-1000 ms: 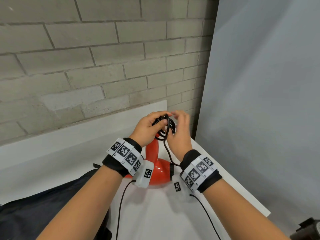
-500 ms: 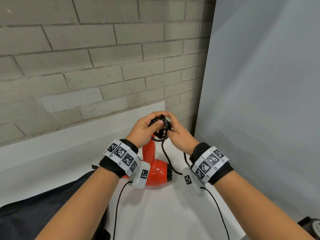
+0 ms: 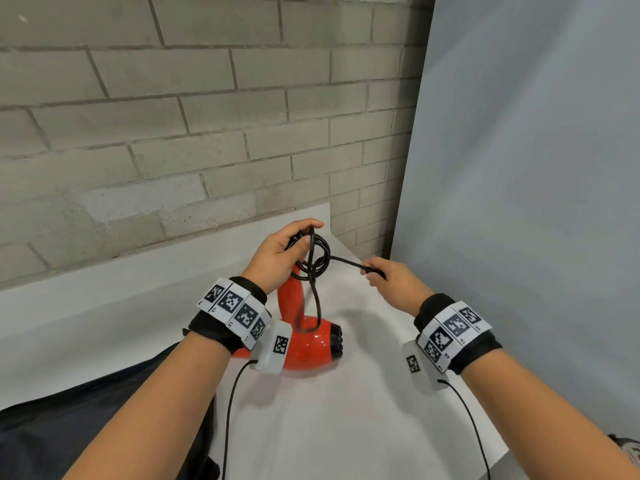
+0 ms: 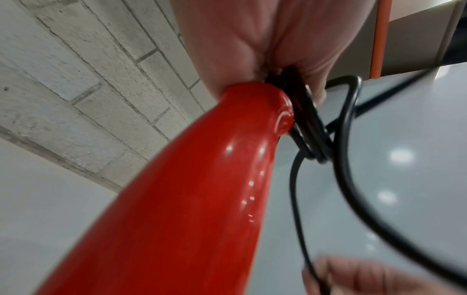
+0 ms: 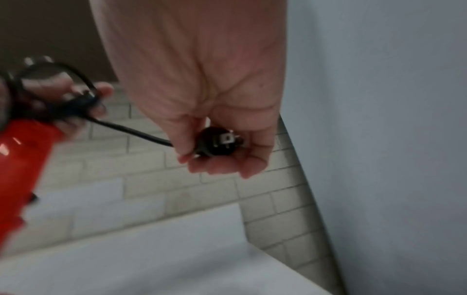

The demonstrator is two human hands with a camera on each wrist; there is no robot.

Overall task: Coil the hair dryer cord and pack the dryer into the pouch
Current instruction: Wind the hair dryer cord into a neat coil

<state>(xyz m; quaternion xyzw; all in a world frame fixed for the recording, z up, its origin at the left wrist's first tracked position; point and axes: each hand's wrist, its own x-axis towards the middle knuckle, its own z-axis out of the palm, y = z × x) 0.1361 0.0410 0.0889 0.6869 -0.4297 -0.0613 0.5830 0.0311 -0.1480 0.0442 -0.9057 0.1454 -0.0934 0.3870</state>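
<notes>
Red hair dryer (image 3: pixel 304 344) lying on the white table (image 3: pixel 346 427), handle raised, left hand (image 3: pixel 277 254) gripping handle end together with coiled black cord (image 3: pixel 317 258), right hand (image 3: pixel 398 282) fingers closed around the plug (image 5: pixel 218 142) (cord end stretched sideways), dark pouch (image 3: pixel 86 420) at table's left.

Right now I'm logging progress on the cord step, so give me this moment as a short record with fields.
left hand: grips the coiled loops at the end of the dryer handle
right hand: pinches the plug, drawn out to the right
cord: several loops coiled, one long loop hanging to the dryer body
hair dryer: red, body on the white table, handle up
pouch: dark fabric at lower left, dryer not yet inside
</notes>
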